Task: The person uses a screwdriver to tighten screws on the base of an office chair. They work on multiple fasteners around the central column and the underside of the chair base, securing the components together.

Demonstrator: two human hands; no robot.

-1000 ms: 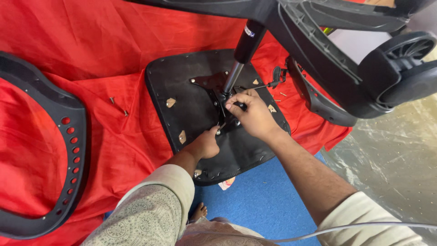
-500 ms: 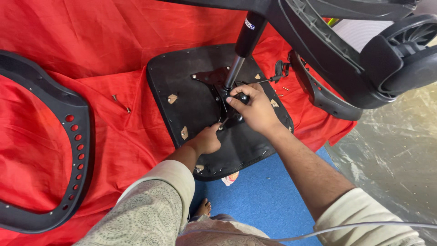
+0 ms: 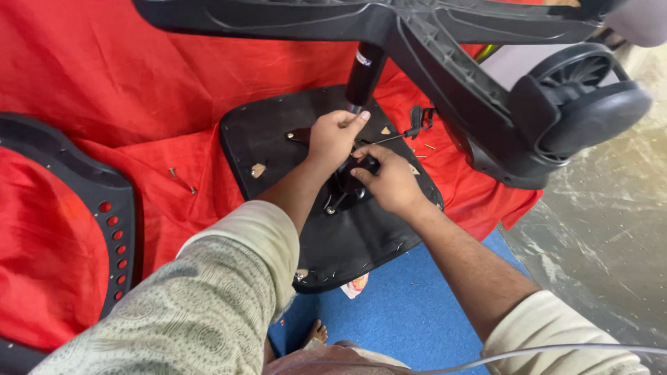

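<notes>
Black metal of the gas cylinder (image 3: pixel 363 78) is gripped near its lower end by the left hand (image 3: pixel 333 135), fingers closed around it. Just below, the right hand (image 3: pixel 389 180) is closed on the black mechanism (image 3: pixel 347 187) of the upturned seat base (image 3: pixel 271 132). Small screws (image 3: pixel 182 180) are seen lying well to the left on red cloth (image 3: pixel 104 76).

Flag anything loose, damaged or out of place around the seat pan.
Loose screws lie scattered on the red cloth left of the black seat pan, and small bits right of it. The pan's covering shows torn patches. A paper scrap lies at its near edge.
</notes>
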